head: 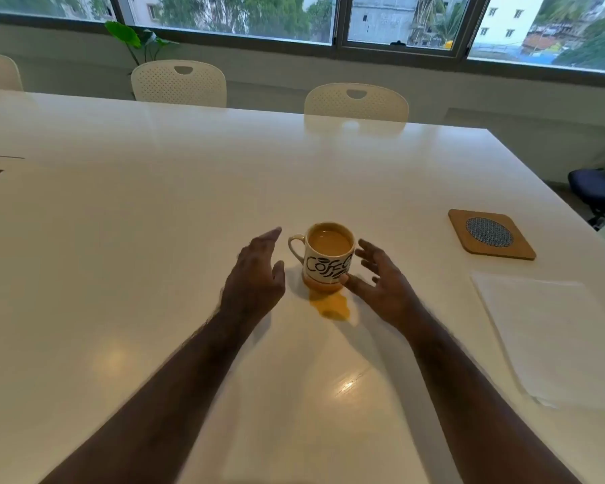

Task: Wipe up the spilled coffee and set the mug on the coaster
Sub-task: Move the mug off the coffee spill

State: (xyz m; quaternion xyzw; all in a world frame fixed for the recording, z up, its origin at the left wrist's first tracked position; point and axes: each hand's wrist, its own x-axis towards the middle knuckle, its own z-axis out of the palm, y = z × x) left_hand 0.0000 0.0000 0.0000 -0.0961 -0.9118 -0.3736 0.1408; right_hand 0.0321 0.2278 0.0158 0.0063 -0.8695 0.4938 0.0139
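Observation:
A white mug [323, 262] with black lettering stands upright on the white table [154, 221], full of milky coffee, its handle pointing left. A tan coffee puddle [330, 305] spreads from the mug's base toward me. My left hand [255, 279] hovers just left of the mug with fingers apart, holding nothing. On the mug's right side my right hand [381, 282] is open too, its thumb close to the mug's base. A square cork coaster [491, 234] with a round patterned centre lies at the right, well apart from the mug.
White paper napkins [552, 330] lie flat near the table's right edge, below the coaster. Two cream chairs [355, 101] stand behind the far edge, under a window. A dark office chair [598, 192] sits off the right side.

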